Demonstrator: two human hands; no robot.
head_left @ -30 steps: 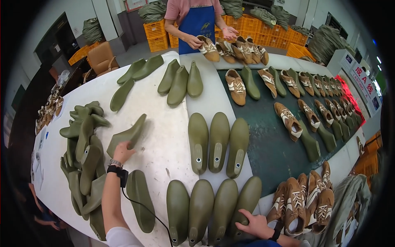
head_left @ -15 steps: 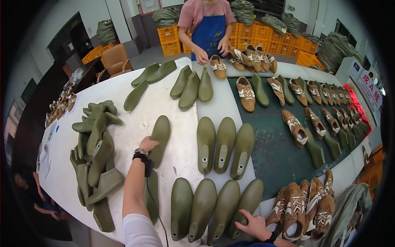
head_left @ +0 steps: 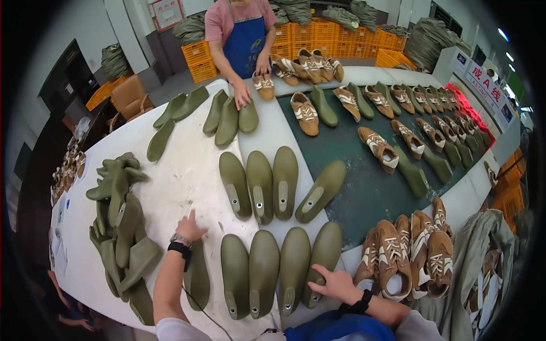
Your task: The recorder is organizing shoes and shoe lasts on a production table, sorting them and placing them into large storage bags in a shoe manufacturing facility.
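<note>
My left hand [head_left: 190, 228] is above the white cloth with its index finger stretched out and thumb apart, holding nothing. Below that wrist lies a green shoe last [head_left: 197, 275], partly covered by my forearm. My right hand [head_left: 335, 285] grips the heel end of the rightmost shoe last [head_left: 328, 244] in the near row; some of its fingers are hidden. Beside it stand other green lasts [head_left: 295, 258] in that row. Farther off, a second row of lasts [head_left: 260, 182] lies side by side, the rightmost one [head_left: 321, 190] tilted over the dark green mat's edge.
Left lies a heap of green lasts [head_left: 128, 221]. Brown-and-white sneakers [head_left: 393, 253] are bunched at near right; more sneakers [head_left: 376, 145] and lasts line the green mat [head_left: 355, 190]. Across the table, a co-worker in a blue apron [head_left: 244, 48] touches a last and a sneaker.
My left hand has let go of a last, which now lies at the left end of the farther row. That row's rightmost last has swung aslant. My right hand stays on its last.
</note>
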